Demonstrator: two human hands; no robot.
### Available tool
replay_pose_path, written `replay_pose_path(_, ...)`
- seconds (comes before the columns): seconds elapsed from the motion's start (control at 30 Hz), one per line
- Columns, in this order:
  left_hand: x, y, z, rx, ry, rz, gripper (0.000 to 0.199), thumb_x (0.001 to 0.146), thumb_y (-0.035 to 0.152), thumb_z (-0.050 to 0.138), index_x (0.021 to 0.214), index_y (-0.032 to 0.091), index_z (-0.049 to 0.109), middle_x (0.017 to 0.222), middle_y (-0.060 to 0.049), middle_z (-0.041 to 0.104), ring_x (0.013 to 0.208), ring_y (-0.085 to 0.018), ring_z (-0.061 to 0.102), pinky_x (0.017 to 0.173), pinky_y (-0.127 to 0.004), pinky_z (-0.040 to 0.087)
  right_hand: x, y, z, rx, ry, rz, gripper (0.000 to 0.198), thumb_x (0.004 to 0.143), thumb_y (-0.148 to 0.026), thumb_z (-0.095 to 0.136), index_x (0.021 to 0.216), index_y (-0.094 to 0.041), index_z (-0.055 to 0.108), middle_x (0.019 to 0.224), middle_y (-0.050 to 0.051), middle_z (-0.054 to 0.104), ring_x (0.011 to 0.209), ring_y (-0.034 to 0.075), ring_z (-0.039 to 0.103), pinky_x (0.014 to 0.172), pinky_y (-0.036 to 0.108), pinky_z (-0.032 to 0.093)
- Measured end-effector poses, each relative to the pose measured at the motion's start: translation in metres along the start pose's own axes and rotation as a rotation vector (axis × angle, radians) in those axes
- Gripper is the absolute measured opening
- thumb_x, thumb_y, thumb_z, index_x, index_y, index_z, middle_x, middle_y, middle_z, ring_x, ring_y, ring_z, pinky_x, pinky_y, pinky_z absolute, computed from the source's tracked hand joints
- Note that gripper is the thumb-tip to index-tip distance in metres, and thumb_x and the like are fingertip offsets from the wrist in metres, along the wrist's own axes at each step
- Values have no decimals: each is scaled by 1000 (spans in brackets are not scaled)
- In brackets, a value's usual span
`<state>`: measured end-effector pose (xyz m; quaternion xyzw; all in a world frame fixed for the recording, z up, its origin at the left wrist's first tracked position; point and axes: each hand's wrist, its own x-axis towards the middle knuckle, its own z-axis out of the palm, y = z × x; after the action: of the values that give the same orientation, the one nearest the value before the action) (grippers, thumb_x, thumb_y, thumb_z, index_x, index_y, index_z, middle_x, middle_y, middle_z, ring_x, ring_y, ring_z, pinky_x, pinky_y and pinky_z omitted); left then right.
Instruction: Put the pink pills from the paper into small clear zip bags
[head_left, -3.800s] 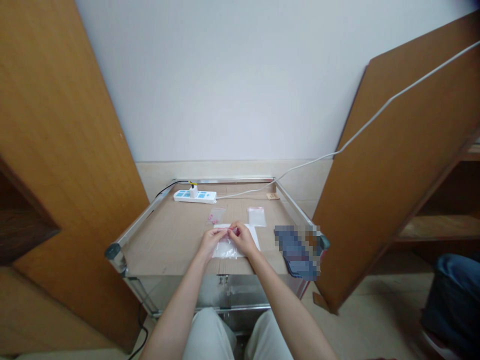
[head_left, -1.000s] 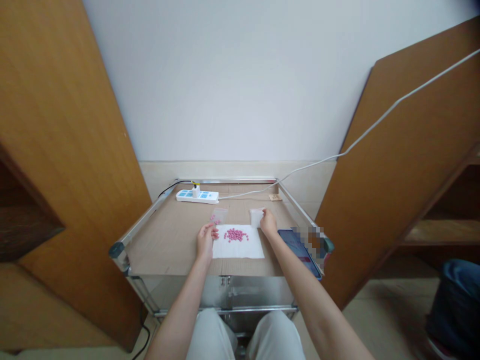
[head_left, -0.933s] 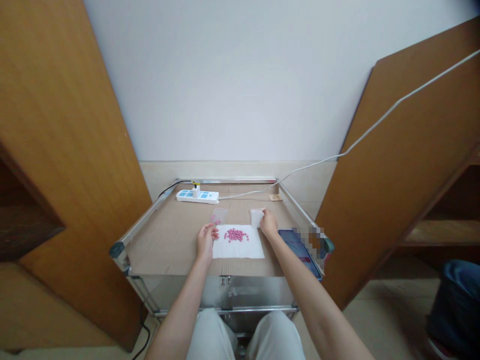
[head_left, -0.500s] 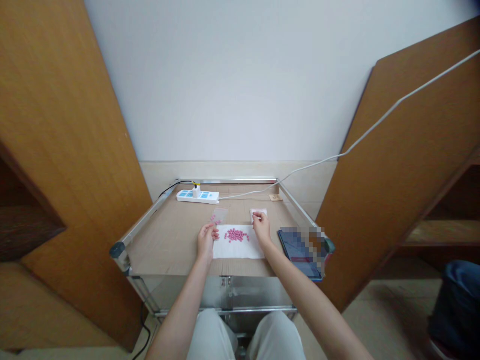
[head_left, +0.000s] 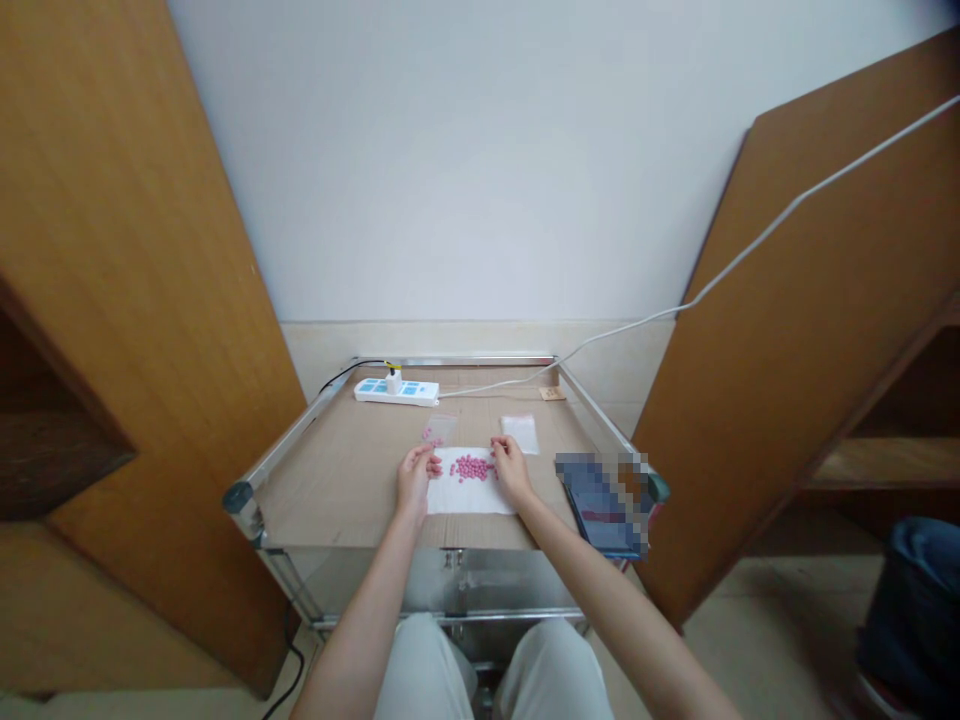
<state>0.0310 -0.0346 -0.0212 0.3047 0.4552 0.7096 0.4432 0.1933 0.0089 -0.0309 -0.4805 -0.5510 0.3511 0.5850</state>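
Since half a second ago, the right hand has moved from the stack of clear bags to the right edge of the pink beads, while the left hand stays at the left edge of the white sheet. The hands are apart, fingers curled; whether either grips anything, I cannot tell. The beads lie clustered on the sheet between them, and just beyond sits a clear pouch with a few more.

Brown cardboard covers the tabletop, bordered by a metal rail. At its far left rests a white power strip holding a plug; its white cord runs across and up to the right. A small tan card lies near the far right corner, and a dark, partly pixelated flat object lies at the near right. Behind rises a pale wall, between a wooden panel on the left and a slanting brown board.
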Motion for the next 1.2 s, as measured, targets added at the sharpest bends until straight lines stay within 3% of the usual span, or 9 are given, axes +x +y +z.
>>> replay_pose_path(0.67, 1, -7, -2, 62, 27, 55, 24, 60, 28, 54, 78, 13, 51, 55, 1, 54, 45, -7, 49, 46, -19, 38, 1, -13, 4, -39, 2, -82, 23, 75, -31, 36, 76, -17, 54, 73, 3, 56, 73, 16, 51, 69, 27, 37)
replay_pose_path(0.8, 4, -11, -4, 191, 90, 127, 19, 62, 27, 52, 77, 15, 52, 61, 0, 55, 52, -9, 52, 52, -21, 40, -6, -11, 5, -70, 21, -134, 23, 77, -30, 34, 78, -17, 54, 78, 4, 56, 77, 16, 50, 72, 27, 37)
replay_pose_path(0.93, 11, -8, -1, 421, 127, 293, 14, 61, 22, 53, 73, 17, 56, 72, -3, 58, 69, -15, 54, 66, -27, 41, -10, -12, 4, -118, -6, -189, 24, 78, -29, 33, 80, -17, 53, 79, 4, 55, 78, 16, 50, 72, 27, 36)
replay_pose_path(1.07, 23, 2, 7, 536, 60, 389, 14, 58, 14, 55, 70, 19, 59, 81, -5, 61, 82, -19, 53, 80, -31, 36, -9, -13, 3, -134, 10, -198, 24, 78, -29, 33, 79, -17, 54, 78, 4, 55, 78, 16, 49, 72, 27, 36)
replay_pose_path(1.2, 37, 9, 10, 629, -62, 323, 21, 54, 11, 59, 73, 20, 62, 79, -6, 63, 77, -20, 55, 77, -31, 36, -7, -11, 1, -142, 17, -189, 23, 78, -29, 33, 78, -17, 53, 77, 4, 54, 78, 16, 49, 72, 27, 36)
